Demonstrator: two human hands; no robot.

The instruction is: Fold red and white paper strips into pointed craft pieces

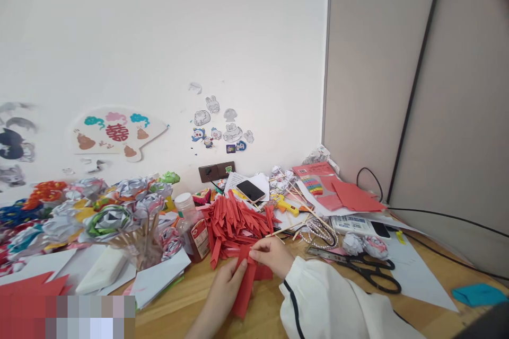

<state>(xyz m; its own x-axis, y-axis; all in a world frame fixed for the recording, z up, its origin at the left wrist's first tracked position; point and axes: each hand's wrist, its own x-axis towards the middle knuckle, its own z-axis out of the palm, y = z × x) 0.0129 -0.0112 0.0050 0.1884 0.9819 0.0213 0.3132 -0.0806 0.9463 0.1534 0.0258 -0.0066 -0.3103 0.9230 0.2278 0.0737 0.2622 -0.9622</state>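
Red long paper strip (245,292) is pointing away from you; your left hand (227,277) and right hand (275,255) are pinching its far part.

Right arm's in a loose, kinda baggy white fabric sleeve (334,296), pretty wrinkly, with a thin curved black stripe (293,304) near the wrist end. Left forearm (215,297) is bare as far as it shows, and so are the left hand (230,275) and right hand (274,256).
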